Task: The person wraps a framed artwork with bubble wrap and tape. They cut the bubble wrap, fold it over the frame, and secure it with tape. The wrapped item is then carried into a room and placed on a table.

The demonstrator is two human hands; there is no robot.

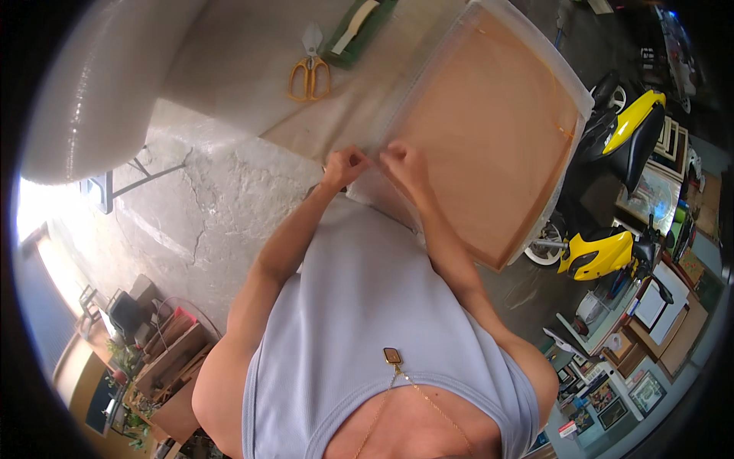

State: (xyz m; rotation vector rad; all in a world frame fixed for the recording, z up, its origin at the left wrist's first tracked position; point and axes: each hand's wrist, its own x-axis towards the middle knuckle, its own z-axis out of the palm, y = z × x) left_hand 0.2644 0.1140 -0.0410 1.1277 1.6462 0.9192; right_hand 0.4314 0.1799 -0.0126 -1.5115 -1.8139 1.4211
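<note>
My left hand [348, 167] is closed, thumb and fingertips pinched together, at the near edge of the table. Close beside it, my right hand [405, 164] is also pinched, over the left edge of a large flat brown panel [482, 138]. Translucent plastic wrap [497, 15] covers the panel and shows along its rim. Something pale and see-through lies between my fingertips, too blurred to name. Beyond my hands, scissors [309, 76] with yellow handles and a green tape dispenser [355, 32] rest on the table.
A big roll of translucent wrap [99, 84] stands at the upper left. Two yellow-and-black motorbikes [604, 252] are parked to the right, near picture frames [650, 390]. Wooden boxes and plants [164, 359] stand at the lower left, on a cracked concrete floor [199, 199].
</note>
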